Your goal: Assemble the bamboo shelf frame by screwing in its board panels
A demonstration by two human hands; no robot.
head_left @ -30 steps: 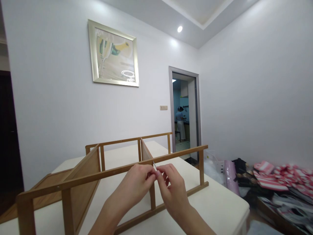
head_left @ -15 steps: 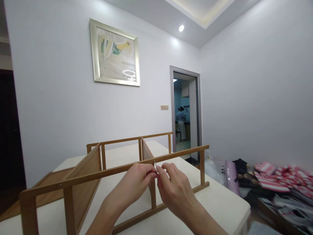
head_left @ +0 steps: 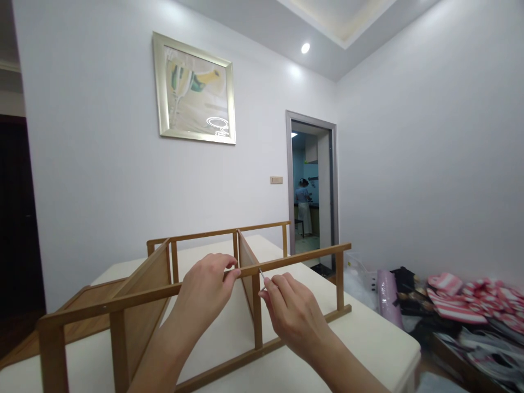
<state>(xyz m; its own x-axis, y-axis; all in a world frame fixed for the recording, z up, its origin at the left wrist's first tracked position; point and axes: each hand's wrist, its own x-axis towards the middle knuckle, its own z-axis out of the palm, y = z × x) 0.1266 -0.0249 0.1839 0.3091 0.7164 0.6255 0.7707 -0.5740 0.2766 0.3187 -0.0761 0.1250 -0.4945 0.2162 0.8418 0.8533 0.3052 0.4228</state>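
A wooden frame lies across the white bench, extending from the far left to right of centre. The left hand is loosely curled at its near upper rail; whether it grips the wood, I cannot tell. The right hand pinches a thin metal rod, its tip at that rail beside an upright. Further right, striped cloth lies heaped.

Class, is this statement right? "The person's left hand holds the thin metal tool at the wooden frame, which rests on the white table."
Not quite: the hand is wrong. The head view shows the right hand holding the thin metal tool at the wooden frame, which rests on the white table.
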